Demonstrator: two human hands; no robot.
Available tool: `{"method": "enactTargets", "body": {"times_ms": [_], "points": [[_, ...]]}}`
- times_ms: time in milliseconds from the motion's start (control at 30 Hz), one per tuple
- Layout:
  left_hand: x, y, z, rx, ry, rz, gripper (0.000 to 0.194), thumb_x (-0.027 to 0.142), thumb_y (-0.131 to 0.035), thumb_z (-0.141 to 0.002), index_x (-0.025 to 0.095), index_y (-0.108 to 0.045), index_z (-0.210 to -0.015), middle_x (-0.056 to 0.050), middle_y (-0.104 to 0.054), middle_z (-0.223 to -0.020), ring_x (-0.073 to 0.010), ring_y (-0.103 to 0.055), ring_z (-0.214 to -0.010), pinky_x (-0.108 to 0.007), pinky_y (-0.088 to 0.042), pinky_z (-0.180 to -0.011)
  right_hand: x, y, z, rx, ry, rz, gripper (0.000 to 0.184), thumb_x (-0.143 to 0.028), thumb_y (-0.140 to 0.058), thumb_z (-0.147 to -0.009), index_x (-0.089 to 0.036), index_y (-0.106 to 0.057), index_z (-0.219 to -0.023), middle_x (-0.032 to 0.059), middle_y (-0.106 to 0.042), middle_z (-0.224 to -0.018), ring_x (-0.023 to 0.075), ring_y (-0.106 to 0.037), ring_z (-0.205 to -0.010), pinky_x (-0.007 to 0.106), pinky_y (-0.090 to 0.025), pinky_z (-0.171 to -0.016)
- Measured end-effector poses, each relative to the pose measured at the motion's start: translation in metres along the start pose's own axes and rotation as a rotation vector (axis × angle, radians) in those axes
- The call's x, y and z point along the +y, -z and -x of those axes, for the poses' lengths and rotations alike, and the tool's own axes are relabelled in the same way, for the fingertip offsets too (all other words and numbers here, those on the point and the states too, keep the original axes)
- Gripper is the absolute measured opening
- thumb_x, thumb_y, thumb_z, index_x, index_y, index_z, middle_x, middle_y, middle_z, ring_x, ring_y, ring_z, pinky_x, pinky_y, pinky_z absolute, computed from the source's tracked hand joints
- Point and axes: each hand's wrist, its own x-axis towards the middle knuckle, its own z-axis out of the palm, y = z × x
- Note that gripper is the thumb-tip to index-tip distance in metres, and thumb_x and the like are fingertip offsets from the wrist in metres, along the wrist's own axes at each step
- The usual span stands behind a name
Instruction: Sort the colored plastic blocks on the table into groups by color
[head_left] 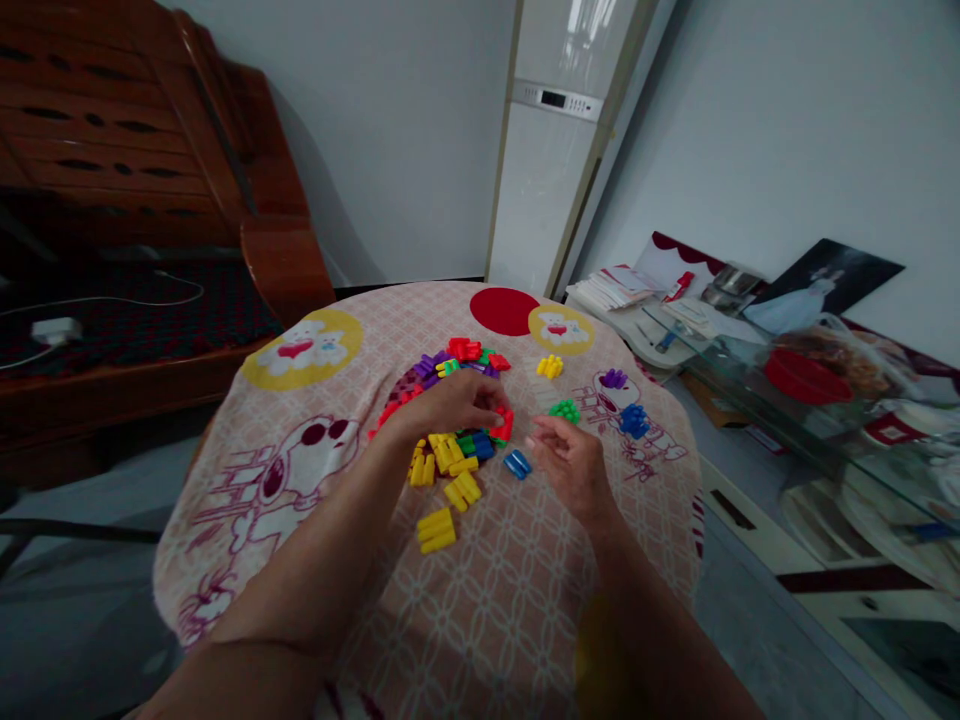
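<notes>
My left hand (478,400) reaches over a pile of plastic building blocks, its fingers closed on a red block (505,426). My right hand (568,455) is just to the right, fingers loosely bent and apart, with nothing visible in them. A blue block (517,464) lies between the hands, and a green block cluster (565,411) sits just beyond the right fingertips. Under and beside my left wrist are yellow blocks (445,453), with loose yellow pieces (436,530) nearer me. Purple blocks (431,366) and red blocks (464,348) show behind my left hand.
To the right lie a yellow cluster (550,366), a purple cluster (615,379) and a blue cluster (634,421). A patterned cloth (480,620) covers the round table. A wooden bench (277,260) stands at left, a glass-topped cabinet (795,420) with clutter at right.
</notes>
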Motion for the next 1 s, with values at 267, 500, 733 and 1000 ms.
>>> {"method": "enactTargets", "body": {"times_ms": [267,500,733,1000], "points": [[0.009,-0.059,-0.013,-0.188,-0.109,0.072,0.017,0.027,-0.072,-0.072,0.014,-0.070,-0.083,0.000,-0.066,-0.067,-0.0114,-0.058,-0.060,-0.020,-0.040,-0.054,0.007,0.018,0.013,-0.034,-0.054,-0.005,0.016,-0.025,-0.063,-0.077,-0.017,-0.070,-0.090,0.0040,-0.074,-0.078,0.0171,-0.069,-0.068,0.026,-0.054,-0.062],[0.001,-0.019,-0.008,0.060,-0.054,0.076,0.031,0.035,-0.068,-0.074,0.015,-0.071,-0.097,-0.006,-0.073,-0.085,-0.0179,-0.067,-0.078,-0.027,-0.051,-0.070,0.028,0.033,0.030,0.104,0.181,0.415,0.013,-0.020,-0.054,-0.083,-0.018,-0.063,-0.074,0.0031,-0.064,-0.073,0.0135,-0.059,-0.064,0.025,-0.046,-0.063],[-0.054,0.064,0.025,0.709,0.365,-0.455,0.035,0.037,-0.065,-0.074,0.016,-0.075,-0.100,-0.008,-0.076,-0.088,-0.0235,-0.069,-0.084,-0.030,-0.051,-0.075,0.042,0.036,0.043,0.113,0.186,0.543,0.014,-0.023,-0.052,-0.088,-0.017,-0.062,-0.080,0.0047,-0.064,-0.076,0.0156,-0.060,-0.069,0.026,-0.047,-0.064],[-0.076,0.075,0.047,0.260,0.506,-0.393,0.039,0.043,-0.077,-0.053,0.024,-0.079,-0.087,-0.003,-0.075,-0.077,-0.0235,-0.067,-0.074,-0.025,-0.047,-0.061,0.028,0.037,0.039,0.286,0.246,0.478,0.018,-0.029,-0.055,-0.092,-0.017,-0.067,-0.090,0.0055,-0.070,-0.080,0.0155,-0.065,-0.068,0.026,-0.051,-0.063]]}}
